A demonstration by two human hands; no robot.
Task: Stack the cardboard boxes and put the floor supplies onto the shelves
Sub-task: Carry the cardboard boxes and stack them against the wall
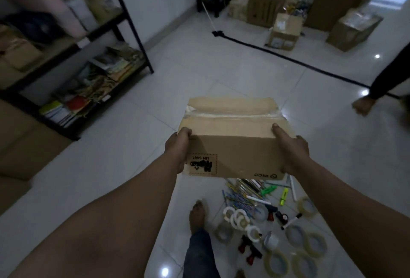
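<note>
I hold a small taped cardboard box (235, 142) in front of me above the floor, its printed side facing me upside down. My left hand (177, 151) grips its left end and my right hand (292, 151) grips its right end. Below the box, floor supplies (273, 217) lie scattered on the tiles: tape rolls, markers, pens and red-handled tape dispensers. A black metal shelf unit (73, 55) stands at the left, loaded with papers and bags. More cardboard boxes (286, 29) stand at the far right of the room.
My bare foot (196, 213) stands beside the supplies. Another person's foot and dark trouser leg (363, 104) are at the right edge. A black strip (288, 58) lies diagonally across the floor. A large brown box (22, 151) sits at the left.
</note>
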